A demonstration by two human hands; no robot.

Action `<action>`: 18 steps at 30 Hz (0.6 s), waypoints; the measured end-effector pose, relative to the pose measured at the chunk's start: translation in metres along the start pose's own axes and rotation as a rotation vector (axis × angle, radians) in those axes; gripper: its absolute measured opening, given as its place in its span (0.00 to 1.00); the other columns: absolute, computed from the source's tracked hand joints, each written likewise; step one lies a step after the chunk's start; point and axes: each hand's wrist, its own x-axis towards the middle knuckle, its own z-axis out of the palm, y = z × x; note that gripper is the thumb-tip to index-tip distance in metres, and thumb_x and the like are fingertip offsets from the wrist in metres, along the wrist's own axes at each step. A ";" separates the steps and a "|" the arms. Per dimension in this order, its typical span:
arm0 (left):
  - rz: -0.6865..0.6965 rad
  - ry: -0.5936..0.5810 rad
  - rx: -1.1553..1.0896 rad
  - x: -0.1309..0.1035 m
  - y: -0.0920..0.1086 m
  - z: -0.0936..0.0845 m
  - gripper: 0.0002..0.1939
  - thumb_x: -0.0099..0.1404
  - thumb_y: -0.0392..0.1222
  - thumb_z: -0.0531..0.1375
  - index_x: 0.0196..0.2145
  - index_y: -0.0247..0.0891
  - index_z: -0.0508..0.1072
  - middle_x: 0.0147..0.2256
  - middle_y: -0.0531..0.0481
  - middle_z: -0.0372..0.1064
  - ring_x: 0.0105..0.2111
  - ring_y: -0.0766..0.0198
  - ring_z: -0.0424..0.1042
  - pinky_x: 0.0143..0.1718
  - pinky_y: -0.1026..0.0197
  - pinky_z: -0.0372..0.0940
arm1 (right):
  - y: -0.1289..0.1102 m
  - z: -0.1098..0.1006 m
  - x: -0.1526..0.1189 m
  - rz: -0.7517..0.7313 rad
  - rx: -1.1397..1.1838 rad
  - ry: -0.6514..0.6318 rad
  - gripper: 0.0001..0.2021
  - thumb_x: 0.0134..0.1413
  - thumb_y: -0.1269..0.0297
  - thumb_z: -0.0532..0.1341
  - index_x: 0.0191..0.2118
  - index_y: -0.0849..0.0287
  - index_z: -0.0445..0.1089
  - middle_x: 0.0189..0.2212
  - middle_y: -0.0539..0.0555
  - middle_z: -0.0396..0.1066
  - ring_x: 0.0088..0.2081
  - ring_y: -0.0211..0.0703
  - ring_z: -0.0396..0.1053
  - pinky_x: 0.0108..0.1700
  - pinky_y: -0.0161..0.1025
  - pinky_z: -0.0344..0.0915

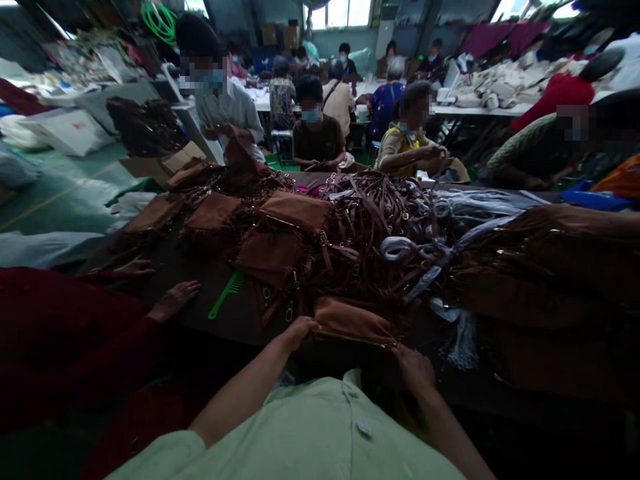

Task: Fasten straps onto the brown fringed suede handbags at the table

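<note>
Pinching brown pouch (354, 317) at its near corners with left hand (301, 330) and right hand (414, 364). Lies at near edge of bench (193, 319). Looks soft, matte, slightly puffed, with shiny gold-toned strip (357, 339) along near side (zip or trim, can't tell).

Head-worn view; faces forward and down over shirt (310, 427); hands (303, 328) (414, 368) near; window (346, 13) far.

Daylight glares in the rear windows (345, 13). The tabletop (203, 307) lies dim; outer edges look stretched.
</note>
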 end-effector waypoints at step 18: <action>-0.129 -0.014 -0.070 -0.027 0.013 0.035 0.17 0.65 0.45 0.55 0.49 0.34 0.66 0.48 0.43 0.64 0.44 0.59 0.67 0.44 0.52 0.66 | 0.034 0.028 -0.017 -0.067 -0.057 0.206 0.20 0.65 0.59 0.42 0.33 0.60 0.69 0.27 0.56 0.73 0.28 0.40 0.71 0.28 0.33 0.53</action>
